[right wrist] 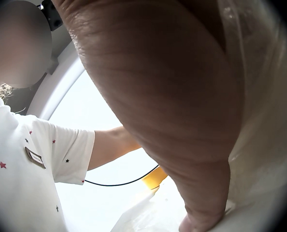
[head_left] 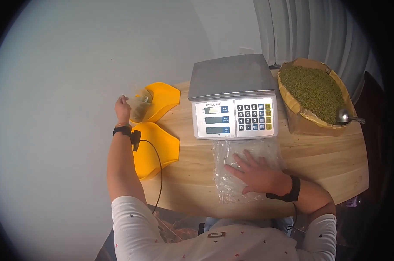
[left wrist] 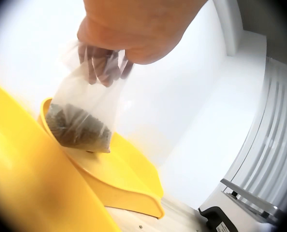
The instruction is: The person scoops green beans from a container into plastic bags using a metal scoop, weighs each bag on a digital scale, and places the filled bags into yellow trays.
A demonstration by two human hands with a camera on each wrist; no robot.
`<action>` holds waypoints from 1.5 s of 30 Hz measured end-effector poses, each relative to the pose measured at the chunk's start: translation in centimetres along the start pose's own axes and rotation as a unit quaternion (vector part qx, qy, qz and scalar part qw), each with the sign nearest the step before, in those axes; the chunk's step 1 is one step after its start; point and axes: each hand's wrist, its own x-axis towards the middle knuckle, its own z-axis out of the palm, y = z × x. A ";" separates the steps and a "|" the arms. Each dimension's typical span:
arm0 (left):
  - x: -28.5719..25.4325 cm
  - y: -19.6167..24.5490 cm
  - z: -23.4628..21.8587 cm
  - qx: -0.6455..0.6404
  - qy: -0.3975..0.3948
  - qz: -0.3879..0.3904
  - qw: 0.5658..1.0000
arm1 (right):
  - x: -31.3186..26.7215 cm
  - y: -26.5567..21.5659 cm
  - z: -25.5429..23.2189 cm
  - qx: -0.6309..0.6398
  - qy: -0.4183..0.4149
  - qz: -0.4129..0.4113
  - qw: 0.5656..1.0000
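Note:
My left hand [head_left: 123, 109] grips the top of a clear plastic bag [left wrist: 90, 104] with a small load of beans [left wrist: 78, 126] in its bottom. In the left wrist view the bag hangs over the far yellow scoop-shaped tray [head_left: 167, 96]. The near yellow tray [head_left: 155, 150] lies below my left wrist. With fingers spread, my right hand [head_left: 260, 174] rests on a stack of clear plastic bags [head_left: 227, 185] in front of the scale. The right wrist view shows that hand [right wrist: 167, 96] close up, with plastic beside it.
A digital scale [head_left: 232, 95] with a bare metal plate stands at the middle back of the wooden table [head_left: 197, 187]. To its right is an open box [head_left: 308, 124] of green beans [head_left: 312, 89], a metal scoop [head_left: 345, 116] stuck in them. A black cable [head_left: 161, 169] trails from my left wrist.

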 end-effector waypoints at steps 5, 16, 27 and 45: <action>-0.6 3.1 -0.5 0.041 0.052 0.154 0.986 | -0.4 -0.2 -0.1 -0.016 0.023 -0.004 1.000; -9.5 20.3 -0.6 -0.025 -0.043 0.284 0.958 | -4.7 -0.7 -5.3 -0.025 0.164 -0.103 0.981; -23.2 35.6 2.6 -0.249 -0.290 0.322 0.866 | -4.6 6.3 -9.5 0.345 0.347 -0.039 0.871; -29.4 43.8 13.0 -0.328 -0.352 0.332 0.811 | -17.4 15.4 -11.8 0.494 0.527 -0.023 0.691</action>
